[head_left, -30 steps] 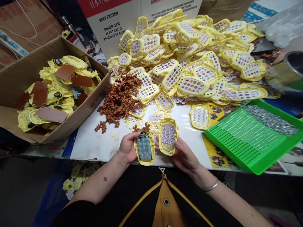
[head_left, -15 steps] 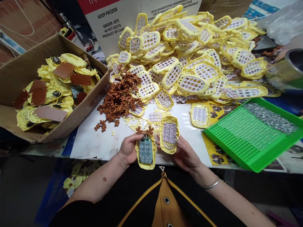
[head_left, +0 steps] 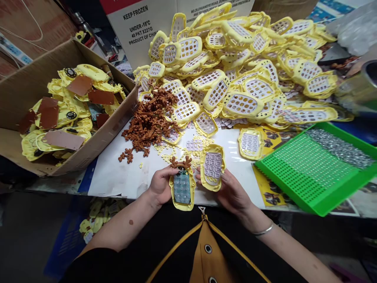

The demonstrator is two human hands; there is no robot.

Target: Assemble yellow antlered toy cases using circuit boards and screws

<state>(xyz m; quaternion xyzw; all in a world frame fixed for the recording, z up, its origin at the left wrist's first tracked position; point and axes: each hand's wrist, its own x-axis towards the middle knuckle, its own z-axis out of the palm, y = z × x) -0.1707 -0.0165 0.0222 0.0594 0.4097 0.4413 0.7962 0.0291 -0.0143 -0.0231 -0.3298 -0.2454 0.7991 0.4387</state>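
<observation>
My left hand (head_left: 161, 184) is closed on the edge of a yellow toy phone half (head_left: 182, 190), which has a green circuit board inside and brown antlers at its top. Close by on the right, my right hand (head_left: 234, 192) grips a yellow front shell (head_left: 212, 168) with its inner side showing and a pale keypad sheet set in it. The two pieces are held apart, near the table's front edge. Just beyond them lie small yellow rings and a loose keypad sheet (head_left: 194, 145). Brown antler pieces (head_left: 149, 124) are heaped to the left.
A large pile of yellow shells (head_left: 244, 102) covers the back of the table. At left stands a cardboard box (head_left: 97, 147) of assembled halves. A green tray (head_left: 294, 188) with small metal parts sits at right, near a single shell (head_left: 251, 144) with a keypad.
The whole view has shifted slightly. Both hands keep their holds, and the two pieces stay about the same distance apart.
</observation>
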